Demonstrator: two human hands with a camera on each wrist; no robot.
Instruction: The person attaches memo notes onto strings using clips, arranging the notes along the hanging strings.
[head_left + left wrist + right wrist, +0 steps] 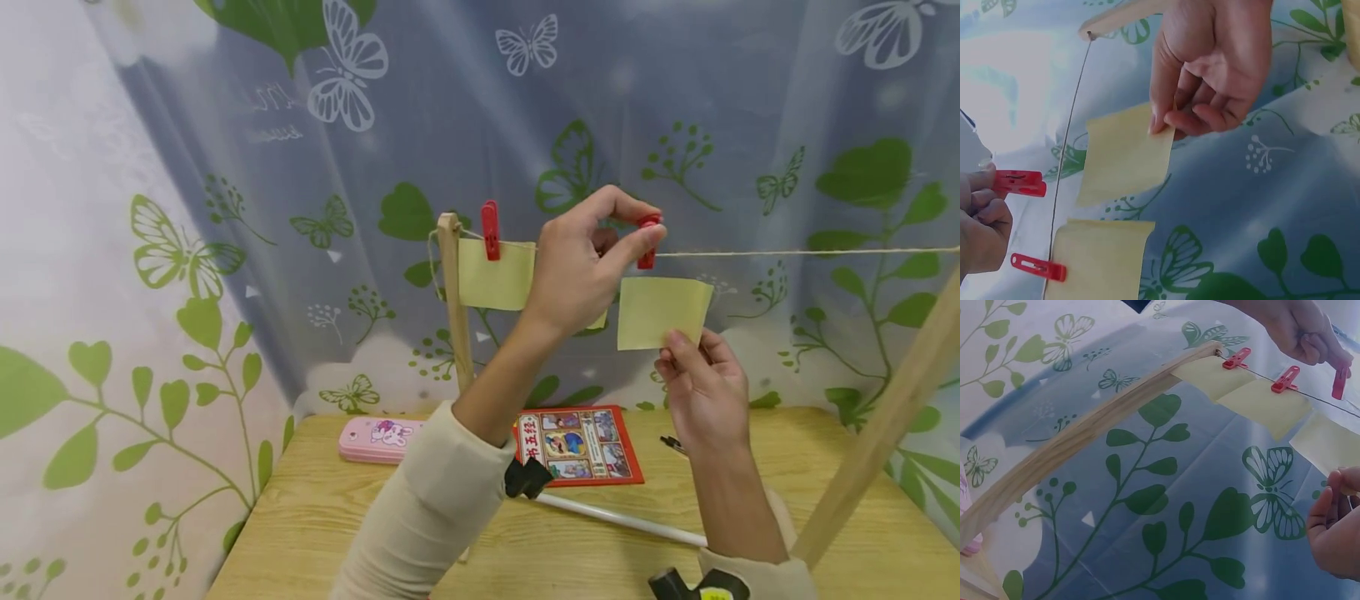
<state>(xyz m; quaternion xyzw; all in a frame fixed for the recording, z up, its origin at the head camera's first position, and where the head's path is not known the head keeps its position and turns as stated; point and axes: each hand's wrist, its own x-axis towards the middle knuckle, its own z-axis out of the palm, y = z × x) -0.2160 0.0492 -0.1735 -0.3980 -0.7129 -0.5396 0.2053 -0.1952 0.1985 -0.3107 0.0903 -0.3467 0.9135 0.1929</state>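
Observation:
My left hand [577,258] pinches a red clothespin [647,243] between thumb and fingers. In the left wrist view this clothespin [1020,182] points at the string [1071,125], its tip a little short of it. Below the string, my right hand [708,387] pinches a pale yellow paper square [660,312] at its lower edge; the paper's top edge sits just under the clothespin. Two similar yellow papers [1213,378] hang farther along the string, each held by a red clothespin [1285,379]. The head view has one of them mostly hidden behind my left hand.
The string is tied to a wooden post [453,308] at left; another wooden post [885,417] slants up at right. On the wooden table [300,517] lie a pink pencil case [375,439], a red-bordered book [581,446], a white rod [626,518] and a dark pen [672,444]. A patterned curtain [450,100] hangs behind.

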